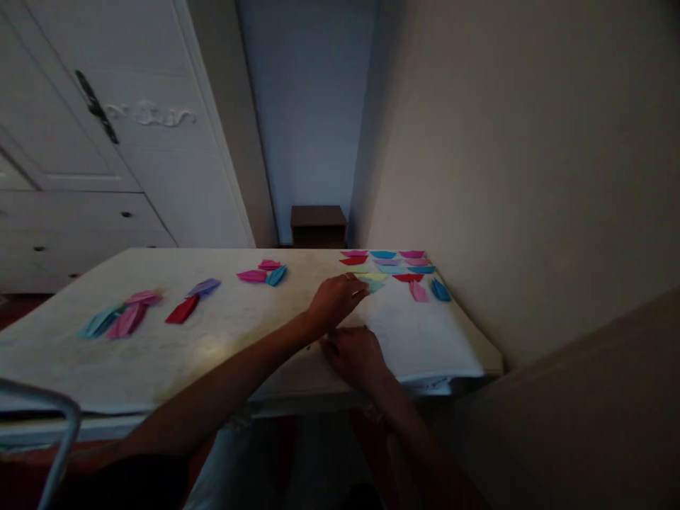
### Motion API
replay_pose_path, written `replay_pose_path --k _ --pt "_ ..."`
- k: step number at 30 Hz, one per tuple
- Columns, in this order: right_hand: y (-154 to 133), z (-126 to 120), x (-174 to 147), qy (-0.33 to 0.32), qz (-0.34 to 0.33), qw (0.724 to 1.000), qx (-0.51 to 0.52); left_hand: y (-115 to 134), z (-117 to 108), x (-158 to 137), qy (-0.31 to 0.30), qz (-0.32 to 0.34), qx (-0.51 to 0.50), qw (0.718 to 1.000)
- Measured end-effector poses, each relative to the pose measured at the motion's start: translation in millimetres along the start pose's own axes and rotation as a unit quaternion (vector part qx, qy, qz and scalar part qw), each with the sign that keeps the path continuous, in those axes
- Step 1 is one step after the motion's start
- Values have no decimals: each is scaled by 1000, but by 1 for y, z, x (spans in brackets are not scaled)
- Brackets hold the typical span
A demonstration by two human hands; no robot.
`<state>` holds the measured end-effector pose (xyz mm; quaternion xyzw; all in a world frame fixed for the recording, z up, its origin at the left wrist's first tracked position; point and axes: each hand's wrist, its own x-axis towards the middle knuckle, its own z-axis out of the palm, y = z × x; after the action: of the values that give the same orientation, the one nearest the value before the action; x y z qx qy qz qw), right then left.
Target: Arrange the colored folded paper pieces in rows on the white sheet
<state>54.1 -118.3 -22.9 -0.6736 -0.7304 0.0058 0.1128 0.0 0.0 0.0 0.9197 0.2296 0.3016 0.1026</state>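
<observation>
My left hand point(338, 301) reaches across the table, its fingers bunched together at the near edge of a pale green folded paper piece point(375, 284). A pale yellow piece point(370, 275) lies just beyond it. Closer to me, my right hand point(355, 353) rests low at the white sheet's left edge with its fingers curled; whatever may be in them is hidden. Rows of folded pieces in pink, red, blue and purple lie on the white sheet point(419, 343). A pink piece point(418, 291) and a blue piece point(440, 290) stand at their near right.
Loose folded papers lie to the left: a red piece point(183, 309), a purple piece point(204, 287), a teal piece point(100, 321) and several pink ones. A wall point(520, 177) borders the table's right side. A metal rail point(66, 425) is at lower left, a white wardrobe point(132, 163) behind.
</observation>
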Motion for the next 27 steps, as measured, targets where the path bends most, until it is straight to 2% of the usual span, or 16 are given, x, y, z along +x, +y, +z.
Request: replay_pose_path --k 3,6,11,15,19,25,27 --pt "1 -2 0 -21 -5 1000 7 9 14 22 -77 31 58 995" --pt "2 -2 0 -14 -16 1000 16 15 22 36 -135 62 91 985" --pt "4 1 1 2 -33 999 32 18 37 45 -177 141 98 969" --pt "5 3 1 4 -40 998 41 14 46 50 -182 208 53 960" --pt "5 4 1 2 -51 997 53 4 45 60 -193 202 7 960" --pt "6 2 1 -2 -56 996 63 -8 47 71 -279 195 31 940" --pt "6 2 1 -3 -57 996 66 -7 52 71 -287 197 25 937"
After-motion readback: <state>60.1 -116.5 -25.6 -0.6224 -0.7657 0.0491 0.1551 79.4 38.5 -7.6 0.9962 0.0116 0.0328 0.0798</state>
